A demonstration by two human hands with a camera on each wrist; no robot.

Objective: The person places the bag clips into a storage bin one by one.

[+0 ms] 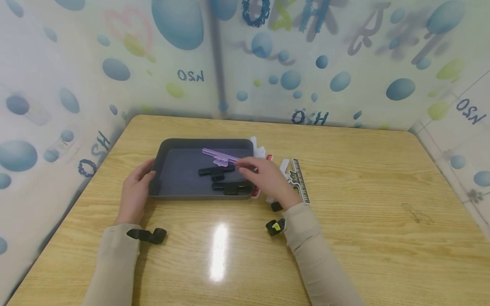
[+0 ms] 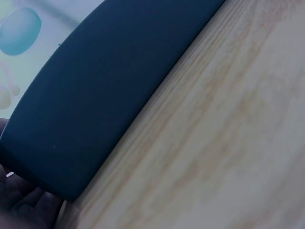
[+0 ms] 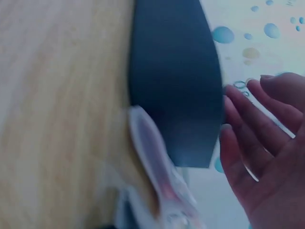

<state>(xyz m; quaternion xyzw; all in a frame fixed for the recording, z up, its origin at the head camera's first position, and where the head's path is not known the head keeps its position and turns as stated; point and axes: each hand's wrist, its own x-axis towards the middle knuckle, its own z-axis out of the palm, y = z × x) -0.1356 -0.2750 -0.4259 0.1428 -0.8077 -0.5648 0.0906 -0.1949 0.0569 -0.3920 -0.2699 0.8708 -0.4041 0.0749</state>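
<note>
Fingers loosely apart and empty, my right hand is nearer the long purple plastic clip, at its ten o'clock, axis ten-to-four. My left hand grips the dark-gray rectangular tray.

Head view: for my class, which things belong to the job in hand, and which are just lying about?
Likely in the job:
left hand, gripping gray tray
right hand, by purple piece
two black pieces in the tray

Seemingly lying about, outside it:
white pieces
red striped piece
black striped piece

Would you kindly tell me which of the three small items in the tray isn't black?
The purple one, nearest the far wall of the tray; the middle one and front one are black.
</note>
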